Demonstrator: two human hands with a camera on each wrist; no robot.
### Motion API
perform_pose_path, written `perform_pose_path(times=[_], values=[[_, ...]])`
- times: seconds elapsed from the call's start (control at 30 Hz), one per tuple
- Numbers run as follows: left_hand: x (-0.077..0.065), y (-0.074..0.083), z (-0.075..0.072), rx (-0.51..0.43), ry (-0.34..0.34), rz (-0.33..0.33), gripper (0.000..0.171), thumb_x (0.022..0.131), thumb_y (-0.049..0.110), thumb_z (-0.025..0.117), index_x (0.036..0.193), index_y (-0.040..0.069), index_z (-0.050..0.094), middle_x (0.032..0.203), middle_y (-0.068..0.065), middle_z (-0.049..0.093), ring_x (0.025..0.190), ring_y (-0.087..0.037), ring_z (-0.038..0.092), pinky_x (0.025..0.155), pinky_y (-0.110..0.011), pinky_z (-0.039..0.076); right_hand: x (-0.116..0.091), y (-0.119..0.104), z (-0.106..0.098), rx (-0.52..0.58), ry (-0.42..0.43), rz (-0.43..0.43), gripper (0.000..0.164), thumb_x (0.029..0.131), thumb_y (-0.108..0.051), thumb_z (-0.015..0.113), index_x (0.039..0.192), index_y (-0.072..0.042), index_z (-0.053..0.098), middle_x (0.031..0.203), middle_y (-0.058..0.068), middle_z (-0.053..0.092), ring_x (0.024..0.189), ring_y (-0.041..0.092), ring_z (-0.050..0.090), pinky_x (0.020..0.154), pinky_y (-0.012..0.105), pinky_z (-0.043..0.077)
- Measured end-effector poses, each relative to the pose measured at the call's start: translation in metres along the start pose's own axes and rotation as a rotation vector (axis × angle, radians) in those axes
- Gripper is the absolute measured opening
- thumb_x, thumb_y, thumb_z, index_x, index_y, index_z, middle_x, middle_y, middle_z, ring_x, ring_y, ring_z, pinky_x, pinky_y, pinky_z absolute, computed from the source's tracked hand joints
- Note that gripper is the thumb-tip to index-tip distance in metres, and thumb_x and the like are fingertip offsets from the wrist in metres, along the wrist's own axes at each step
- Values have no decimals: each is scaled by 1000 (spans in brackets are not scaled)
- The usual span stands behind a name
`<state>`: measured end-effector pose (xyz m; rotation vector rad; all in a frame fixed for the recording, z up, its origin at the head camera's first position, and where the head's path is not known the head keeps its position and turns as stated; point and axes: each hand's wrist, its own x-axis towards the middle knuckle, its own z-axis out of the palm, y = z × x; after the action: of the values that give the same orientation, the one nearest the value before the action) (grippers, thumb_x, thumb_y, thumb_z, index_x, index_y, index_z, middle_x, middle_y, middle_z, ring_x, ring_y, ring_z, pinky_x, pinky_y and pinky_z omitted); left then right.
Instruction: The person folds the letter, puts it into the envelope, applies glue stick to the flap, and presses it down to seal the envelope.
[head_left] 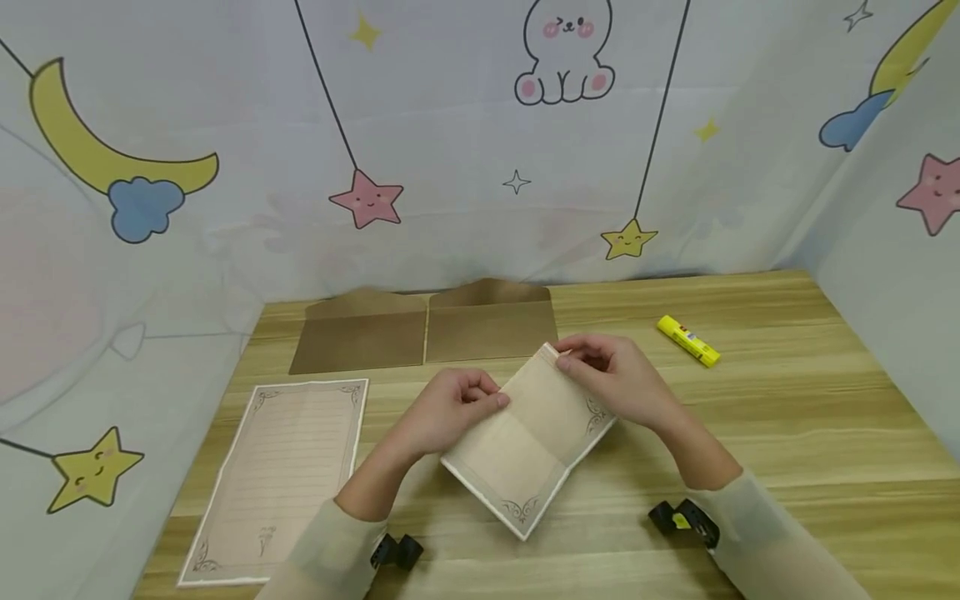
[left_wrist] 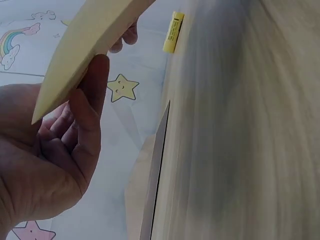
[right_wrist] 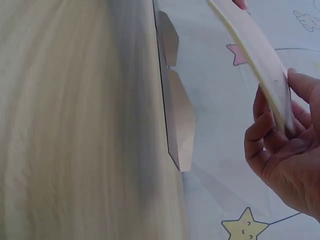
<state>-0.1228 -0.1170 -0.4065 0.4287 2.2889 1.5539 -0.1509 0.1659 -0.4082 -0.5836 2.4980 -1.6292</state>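
Between both hands a sheet of cream letter paper [head_left: 517,450] with ornate printed corners is held tilted above the table, a crease running across its middle. My left hand [head_left: 457,408] pinches its left edge between thumb and fingers. At the upper right end, my right hand [head_left: 618,375] pinches the paper near a corner, where the edge looks doubled over. Both wrist views show the sheet raised off the wood, bowed slightly, with thumb on one face and fingers on the other.
A lined letter sheet [head_left: 285,475] with a decorated border lies on the left of the wooden table [head_left: 810,400]. Two brown envelopes, a left envelope [head_left: 360,342] and a right envelope [head_left: 491,329], lie with flaps up along the back. A yellow glue stick [head_left: 688,341] rests at back right.
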Motion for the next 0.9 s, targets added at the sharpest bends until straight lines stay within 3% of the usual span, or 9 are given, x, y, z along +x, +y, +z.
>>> perform_pose_path(times=[0.1, 0.23, 0.4, 0.63, 0.8, 0.9], values=[[1, -2, -4, -53, 99, -32, 19, 103, 20, 73, 97, 2, 71, 73, -4, 73, 59, -15, 65, 54, -30, 53, 1, 3, -6, 19, 41, 35, 34, 107, -24, 69, 135, -5, 69, 109, 8, 75, 94, 22, 71, 78, 28, 59], [3, -4, -9, -140, 233, -71, 18, 104, 19, 72, 101, 1, 70, 77, -5, 74, 64, -15, 65, 58, -28, 53, 3, 6, -11, 92, 79, 74, 42, 108, -25, 66, 142, -2, 60, 112, 15, 73, 92, 22, 71, 76, 31, 59], [6, -5, -12, -302, 346, -107, 17, 106, 17, 69, 103, 1, 66, 79, -4, 72, 67, -15, 65, 61, -27, 55, 4, 7, -11, 176, 43, 145, 42, 109, -24, 64, 143, 0, 58, 117, 22, 71, 90, 27, 72, 74, 38, 61], [8, -3, -9, -448, 396, -118, 16, 108, 16, 65, 105, 1, 61, 74, -1, 67, 64, -14, 65, 59, -26, 57, 4, 3, 1, 248, -39, 268, 39, 108, -25, 65, 137, 1, 61, 112, 16, 73, 96, 31, 71, 81, 44, 61], [9, -4, -3, -472, 356, -123, 17, 108, 16, 64, 105, 0, 59, 73, -1, 67, 63, -12, 62, 59, -26, 55, 4, 2, 11, 278, -10, 260, 30, 105, -18, 69, 122, 6, 63, 96, 10, 71, 86, 21, 65, 77, 37, 60], [8, -5, -2, -471, 324, -127, 17, 108, 14, 63, 114, -2, 60, 77, -3, 70, 63, -12, 64, 59, -26, 55, 4, 4, 12, 278, 22, 257, 26, 105, -16, 69, 115, 6, 63, 91, 9, 69, 81, 18, 63, 74, 33, 59]])
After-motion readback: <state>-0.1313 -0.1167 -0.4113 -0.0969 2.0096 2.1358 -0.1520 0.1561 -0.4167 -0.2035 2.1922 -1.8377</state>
